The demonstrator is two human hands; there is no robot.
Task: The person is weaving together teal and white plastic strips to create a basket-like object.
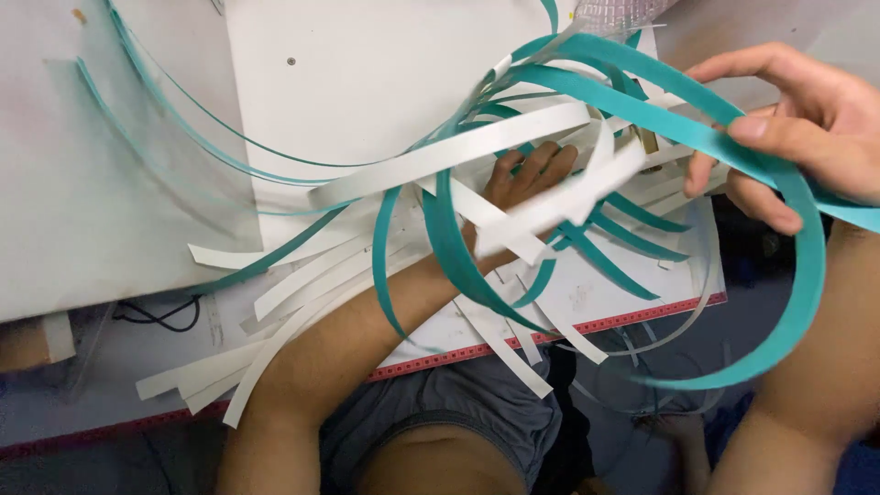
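Observation:
A tangle of long curling strips, teal on one side and white on the other, lies over a white table (pixel 367 73). My left hand (pixel 527 174) rests flat on the table under the pile, its fingers half hidden by white strips (pixel 458 151). My right hand (pixel 797 124) is at the upper right, thumb and fingers pinching a wide teal strip (pixel 807 275) that loops down off the table's edge toward my lap.
The table's near edge carries a red ruled border (pixel 550 335). More white strips (pixel 238 367) hang over that edge at the left. A black cable (pixel 160 316) runs under the tabletop. Thin teal strips (pixel 183 128) arc across the far left.

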